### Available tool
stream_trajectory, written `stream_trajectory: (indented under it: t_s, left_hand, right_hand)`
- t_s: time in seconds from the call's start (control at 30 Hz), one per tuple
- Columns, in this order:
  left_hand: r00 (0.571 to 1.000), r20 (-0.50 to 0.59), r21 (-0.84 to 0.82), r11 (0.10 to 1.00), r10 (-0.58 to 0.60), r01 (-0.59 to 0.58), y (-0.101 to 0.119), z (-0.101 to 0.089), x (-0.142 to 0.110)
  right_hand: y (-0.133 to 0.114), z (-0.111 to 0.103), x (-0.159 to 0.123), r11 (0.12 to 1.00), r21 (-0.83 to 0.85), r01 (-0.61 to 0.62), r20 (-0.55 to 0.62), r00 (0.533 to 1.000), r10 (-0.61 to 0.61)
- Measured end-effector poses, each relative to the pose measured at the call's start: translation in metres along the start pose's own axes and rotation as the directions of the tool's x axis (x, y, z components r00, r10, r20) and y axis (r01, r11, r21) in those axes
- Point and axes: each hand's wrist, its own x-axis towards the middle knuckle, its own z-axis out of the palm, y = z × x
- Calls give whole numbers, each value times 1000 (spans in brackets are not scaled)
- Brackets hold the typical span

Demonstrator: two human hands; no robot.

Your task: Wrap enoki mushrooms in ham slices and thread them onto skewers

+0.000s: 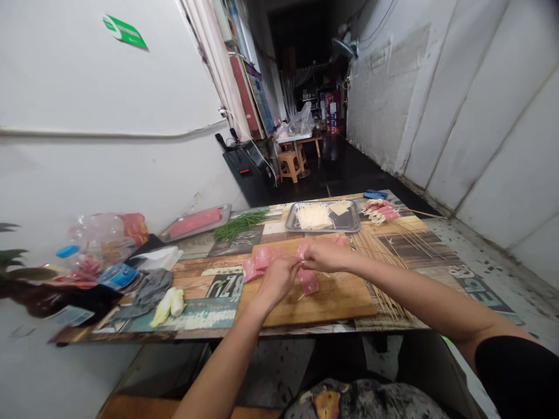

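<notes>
Over a wooden cutting board (343,302), my left hand (280,278) and my right hand (324,255) meet, fingertips nearly touching. Both hands are closed in a pinch on a thin pink meat slice (310,283), whose lower end lies on the board. My fingers hide its upper part and anything inside it. More pink meat slices (262,257) lie on the board, left of my hands. Behind the board, a metal tray (354,223) holds pale enoki mushrooms (313,216). Bamboo skewers (382,259) are spread to the right, and rolled meat skewers (381,210) lie at the back right.
Green chives (240,226) lie beside a tray of meat (194,222) at the back left. Napa cabbage pieces (168,305), a grey cloth (151,291), plastic bags (98,233) and a dark bottle (78,299) crowd the left end. A blue object (374,194) sits at the far edge.
</notes>
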Motion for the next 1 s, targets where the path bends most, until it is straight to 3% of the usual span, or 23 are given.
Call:
stream_trajectory:
  t_s: [0.2,0.3,0.37,0.43,0.5,0.63,0.7,0.77,0.9,1.0]
  left_hand:
    - [998,-10,-67,996,59,-60,2,8,-1]
    - [996,-35,-48,995,81,-83,3,9,-1]
    - [993,-87,-63,995,77,-83,2,11,-1]
    - [984,-177,-148,987,34,-61,2,16,-2]
    - [959,-273,-290,957,-72,-11,4,25,-3]
    - [898,-349,-487,871,-268,70,9,40,-6]
    - [895,-363,-450,890,-260,76,9,41,-8]
    - [916,-362,-338,940,-174,45,4,38,-9]
    - [953,-299,-241,962,50,-126,-11,32,-13]
    - [960,-278,-336,934,29,-125,-22,36,-18]
  right_hand:
    - [2,-10,0,1000,10,1,90,996,-2]
    - [10,-14,-1,987,163,-8,146,989,-16]
    - [16,-15,-1,925,371,-82,182,983,14]
    - [20,-12,-2,762,624,-173,197,978,61]
    - [20,-6,-2,539,815,-214,180,977,117]
    - [13,11,-2,202,961,-186,139,964,226]
    - [10,19,-4,88,980,-177,152,960,234]
    - [10,27,-6,20,981,-192,184,961,207]
    - [18,43,-10,17,972,-234,228,960,163]
    - [25,57,-12,189,965,-179,153,977,146]
